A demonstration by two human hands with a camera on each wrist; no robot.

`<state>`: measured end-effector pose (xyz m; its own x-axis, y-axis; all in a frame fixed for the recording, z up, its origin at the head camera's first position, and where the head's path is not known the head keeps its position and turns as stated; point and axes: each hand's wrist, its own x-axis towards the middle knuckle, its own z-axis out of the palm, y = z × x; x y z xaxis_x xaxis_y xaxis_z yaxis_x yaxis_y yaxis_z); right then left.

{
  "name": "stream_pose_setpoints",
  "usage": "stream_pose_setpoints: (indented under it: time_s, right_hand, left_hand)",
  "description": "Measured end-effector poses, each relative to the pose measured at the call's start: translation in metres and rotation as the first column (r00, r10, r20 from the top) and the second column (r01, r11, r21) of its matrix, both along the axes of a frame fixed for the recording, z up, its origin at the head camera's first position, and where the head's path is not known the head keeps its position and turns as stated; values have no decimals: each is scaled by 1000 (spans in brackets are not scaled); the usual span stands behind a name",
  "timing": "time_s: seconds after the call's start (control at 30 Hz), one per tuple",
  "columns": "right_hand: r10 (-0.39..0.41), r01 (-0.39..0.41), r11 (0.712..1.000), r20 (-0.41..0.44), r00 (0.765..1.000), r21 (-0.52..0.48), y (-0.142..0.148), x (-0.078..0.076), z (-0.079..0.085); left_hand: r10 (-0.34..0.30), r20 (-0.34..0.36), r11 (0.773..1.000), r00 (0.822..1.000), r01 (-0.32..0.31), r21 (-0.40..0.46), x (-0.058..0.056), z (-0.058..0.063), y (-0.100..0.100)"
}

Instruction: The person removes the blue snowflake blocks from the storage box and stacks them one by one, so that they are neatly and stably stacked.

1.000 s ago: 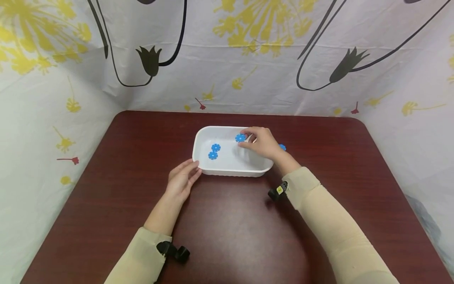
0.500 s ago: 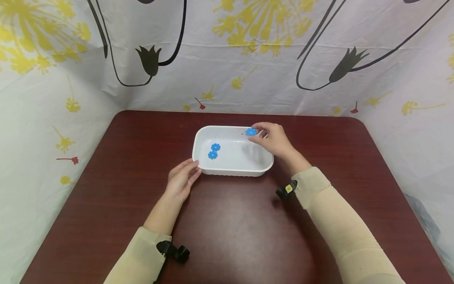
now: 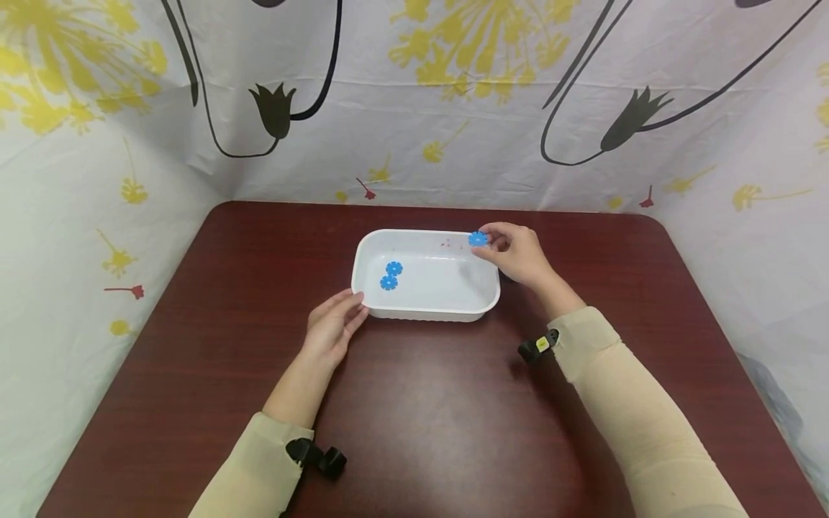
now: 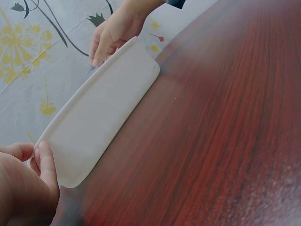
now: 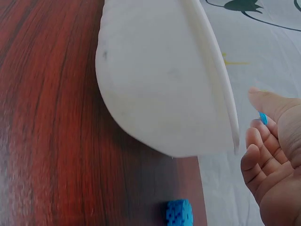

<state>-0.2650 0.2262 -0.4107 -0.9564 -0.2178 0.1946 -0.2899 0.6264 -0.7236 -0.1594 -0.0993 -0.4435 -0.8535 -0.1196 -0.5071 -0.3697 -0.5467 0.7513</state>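
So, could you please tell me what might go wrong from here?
The right hand pinches a disc at its edge, so it might slip. The left hand holds just one corner of the tray, so a bump could turn it. The blue pieces on the table, beside the tray, might get knocked.

A glossy white rectangular tray with rounded corners stood upright at the centre of the head view. Two bright blue, flower-shaped notched discs lay flat in its left half, their edges meeting or nearly so. A third blue notched disc was pinched above its upper right corner. A blue notched piece, partly cropped, sat outside it, bottom centre-right of the right wrist view.
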Motion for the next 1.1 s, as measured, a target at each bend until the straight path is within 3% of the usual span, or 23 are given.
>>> stream_pose_setpoints:
  time_s: [0.8,1.1]
  right_hand:
    - [-124,123,992,65,990,23,43,4,-14]
    - [-136,134,990,86,987,36,55,4,-23]
  left_hand:
    - [4,-21,1000,1000,-4,17,0,-1,0]
    - [9,-16,1000,1000,-9,18,0,-1,1]
